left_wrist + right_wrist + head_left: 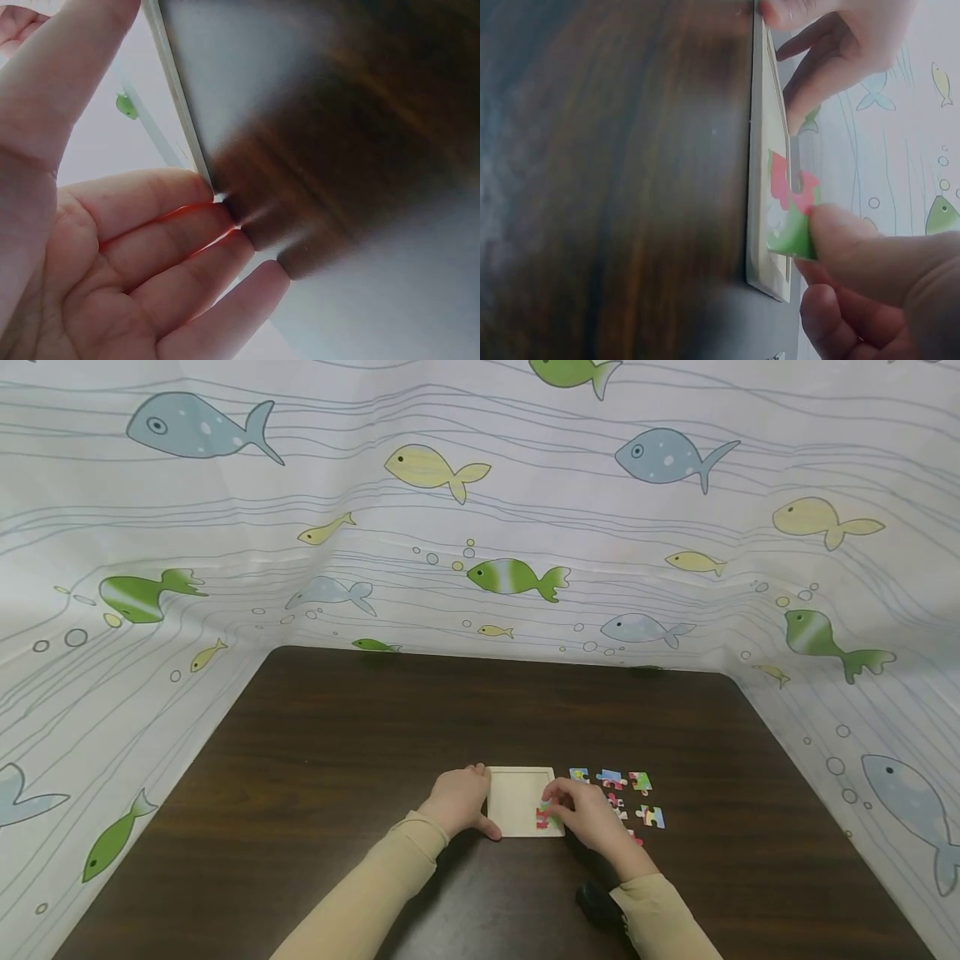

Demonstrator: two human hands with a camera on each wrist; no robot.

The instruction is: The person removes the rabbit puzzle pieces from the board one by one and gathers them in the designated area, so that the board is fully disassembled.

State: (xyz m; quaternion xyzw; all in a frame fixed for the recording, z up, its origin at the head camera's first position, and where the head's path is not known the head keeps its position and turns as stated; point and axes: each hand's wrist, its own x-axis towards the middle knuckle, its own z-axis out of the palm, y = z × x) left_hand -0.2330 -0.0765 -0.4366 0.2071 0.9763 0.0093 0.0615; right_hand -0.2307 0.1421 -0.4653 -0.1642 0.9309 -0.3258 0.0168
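A square pale wooden puzzle tray (513,802) lies flat on the dark table. My left hand (459,800) spans its left side, the thumb at the near left corner and the fingers toward the far one. In the left wrist view those fingers (187,281) are nearly straight, with the index fingertip right at the tray's edge. My right hand (588,814) pinches a green and pink jigsaw piece (802,217) over the tray's near right corner. The right thumb (855,240) presses on its green part.
Several loose jigsaw pieces (611,778) lie to the right of the tray, some partly hidden by my right hand. A black object (596,903) shows by the right wrist. Fish-patterned white sheeting (525,527) stands around the table's back and sides.
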